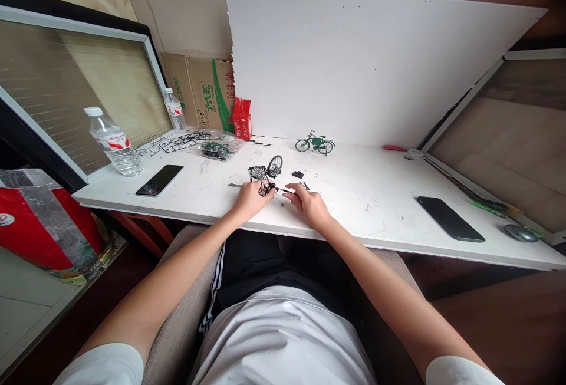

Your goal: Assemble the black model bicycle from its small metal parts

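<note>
My left hand [255, 200] is closed around a small black model bicycle part [266, 188] near the front edge of the white table. In the fingers of my right hand [309, 203] is a thin dark rod [283, 190], its far end at the part; whether it is a tool is too small to tell. Just beyond my left hand are black spoked model wheels [275, 165], one standing up at a tilt. A small black flat piece [298, 174] lies to their right. Farther back stands a green model bicycle [315, 144], upright.
A bag of green and black parts [216, 148] and black part frames [183, 141] lie at the back left. Left of me are a phone [160, 180] and a water bottle [115, 143]. On the right lie a black phone [450, 219] and a mouse [520, 232]. A white board [375, 66] stands behind.
</note>
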A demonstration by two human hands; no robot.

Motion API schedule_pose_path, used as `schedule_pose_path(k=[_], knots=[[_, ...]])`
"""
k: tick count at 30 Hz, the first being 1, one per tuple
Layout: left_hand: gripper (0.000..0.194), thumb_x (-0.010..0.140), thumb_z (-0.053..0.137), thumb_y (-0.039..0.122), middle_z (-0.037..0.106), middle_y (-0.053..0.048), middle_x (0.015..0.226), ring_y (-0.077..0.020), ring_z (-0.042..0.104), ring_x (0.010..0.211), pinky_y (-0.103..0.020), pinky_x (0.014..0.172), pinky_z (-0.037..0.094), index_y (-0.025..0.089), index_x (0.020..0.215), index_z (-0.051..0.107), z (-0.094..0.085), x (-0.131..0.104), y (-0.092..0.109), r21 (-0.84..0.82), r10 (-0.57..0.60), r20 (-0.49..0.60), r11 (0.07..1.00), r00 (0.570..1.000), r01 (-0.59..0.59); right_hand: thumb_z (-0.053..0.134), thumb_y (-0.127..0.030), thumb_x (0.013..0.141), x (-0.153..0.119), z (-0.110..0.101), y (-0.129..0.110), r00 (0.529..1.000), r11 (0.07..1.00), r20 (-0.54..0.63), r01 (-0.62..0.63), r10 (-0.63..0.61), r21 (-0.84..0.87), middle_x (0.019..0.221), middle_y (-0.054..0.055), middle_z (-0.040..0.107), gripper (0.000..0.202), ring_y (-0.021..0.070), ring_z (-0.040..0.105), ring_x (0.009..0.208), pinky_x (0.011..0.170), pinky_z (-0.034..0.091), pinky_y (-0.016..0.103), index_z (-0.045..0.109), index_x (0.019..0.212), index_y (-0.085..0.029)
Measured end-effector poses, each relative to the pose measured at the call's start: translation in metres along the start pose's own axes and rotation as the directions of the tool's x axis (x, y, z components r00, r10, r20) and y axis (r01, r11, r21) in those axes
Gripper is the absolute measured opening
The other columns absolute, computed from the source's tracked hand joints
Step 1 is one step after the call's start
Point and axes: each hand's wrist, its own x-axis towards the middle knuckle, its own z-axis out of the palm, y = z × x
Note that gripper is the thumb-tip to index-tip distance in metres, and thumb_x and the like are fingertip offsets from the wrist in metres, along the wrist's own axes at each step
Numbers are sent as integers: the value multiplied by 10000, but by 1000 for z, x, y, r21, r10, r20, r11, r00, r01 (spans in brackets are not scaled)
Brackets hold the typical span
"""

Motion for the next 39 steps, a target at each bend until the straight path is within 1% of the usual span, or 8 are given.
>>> schedule_pose_path(k=[3, 5, 8, 18, 24, 29, 36, 39], knots=[[226, 874, 727, 342, 784, -91, 792, -213, 703, 724, -285, 717, 509, 149, 962, 805, 0, 0, -1, 6, 0, -15, 1000, 1000, 0, 500, -278, 1078, -2, 1, 5, 999, 990, 15, -33, 31, 135, 792, 44, 768, 151, 180, 684, 597, 554, 467, 253, 638, 1092, -217], [221, 869, 735, 347, 775, -90, 766, -210, 696, 703, -283, 707, 510, 143, 919, 801, 1, 0, -1, 5, -3, -33, 1000, 999, 3, 490, -190, 1052, -4, 2, 8, 1000, 977, 24, -19, 15, 213, 857, 53, 784, 151, 176, 718, 679, 595, 507, 245, 636, 1025, -219], [219, 866, 736, 347, 769, -91, 759, -208, 692, 697, -285, 717, 516, 140, 898, 798, 1, 0, -2, -4, -4, -45, 1000, 999, 4, 508, -147, 1026, -4, 3, 11, 1000, 976, 20, 11, -15, 218, 899, 60, 786, 163, 166, 718, 705, 640, 526, 249, 654, 1001, -215], [248, 889, 710, 377, 765, -76, 757, -211, 681, 686, -283, 690, 490, 177, 995, 811, 1, 0, -3, 36, -5, -4, 999, 1000, 5, 556, -308, 1075, 0, 0, 2, 999, 999, -36, 40, -39, 22, 914, 64, 803, 175, 183, 718, 663, 651, 500, 275, 688, 1126, -204], [233, 895, 705, 370, 770, -102, 767, -240, 698, 736, -294, 713, 498, 167, 944, 808, -2, 0, 0, 89, -2, 6, 996, 1000, 2, 520, -360, 1094, 0, 0, 3, 999, 999, 14, 34, -34, -11, 849, 76, 796, 257, 186, 697, 624, 606, 475, 283, 714, 1074, -192], [207, 880, 727, 344, 770, -96, 759, -246, 706, 767, -284, 723, 505, 176, 965, 810, -4, 0, 4, 61, -11, 25, 998, 1000, 10, 478, -410, 1108, 0, -1, 1, 999, 998, 23, 45, -44, -52, 731, 69, 742, 346, 173, 631, 565, 577, 424, 282, 718, 1005, -183], [215, 882, 724, 365, 759, -101, 746, -252, 705, 769, -289, 714, 493, 168, 911, 802, -2, -1, 3, 69, -8, 23, 998, 1000, 6, 451, -420, 1115, 0, -1, 1, 999, 993, 34, 38, -35, -110, 593, 34, 628, 430, 158, 530, 484, 525, 326, 292, 657, 810, -199], [215, 891, 713, 371, 751, -96, 729, -249, 701, 761, -289, 711, 487, 174, 906, 799, -2, -1, 3, 73, -2, 27, 997, 1000, 0, 446, -418, 1116, 1, 0, -1, 999, 994, 42, 31, -27, -102, 593, 33, 636, 388, 167, 552, 481, 519, 336, 289, 681, 898, -199]])
